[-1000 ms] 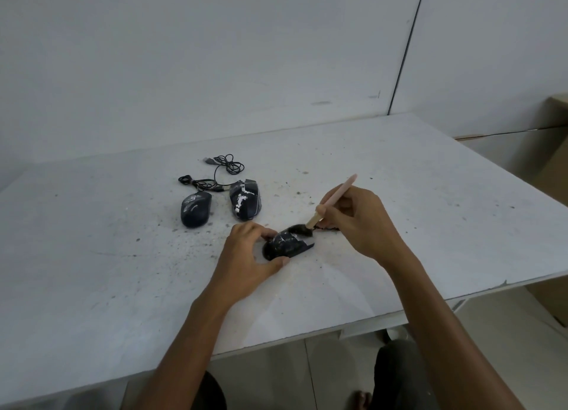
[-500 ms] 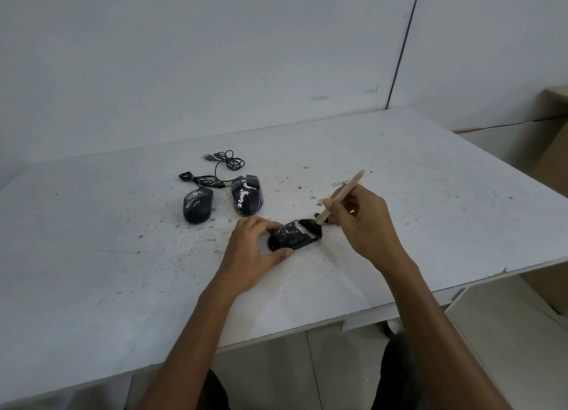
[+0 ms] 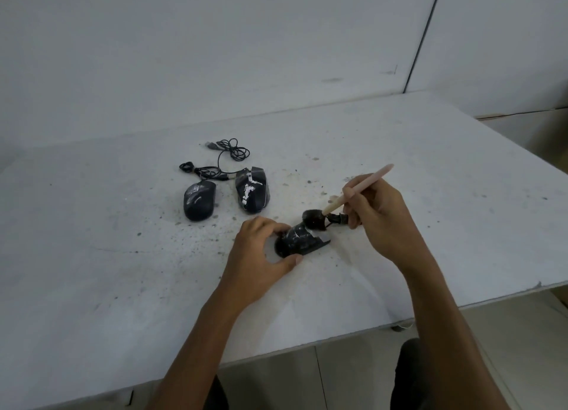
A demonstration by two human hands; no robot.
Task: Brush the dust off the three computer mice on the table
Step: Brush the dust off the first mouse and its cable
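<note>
Three dark computer mice lie on the white table (image 3: 430, 163). My left hand (image 3: 261, 262) grips the nearest mouse (image 3: 302, 240) by its rear, thumb on the near side, fingers on the far side. My right hand (image 3: 375, 213) holds a brush (image 3: 347, 199) with a pale wooden handle. Its dark bristle head touches the front top of that mouse. Farther left lie a small black mouse (image 3: 199, 203) and a larger mouse with white smears (image 3: 252, 193).
Coiled black cables (image 3: 221, 160) with a USB plug lie behind the two far mice. Dark dust specks are scattered on the table around the mice. The table's near edge runs just in front of my forearms; tiled floor shows below.
The brush head has shifted slightly up along the front of the held mouse and the handle has tipped lower. My left hand keeps its grip.
</note>
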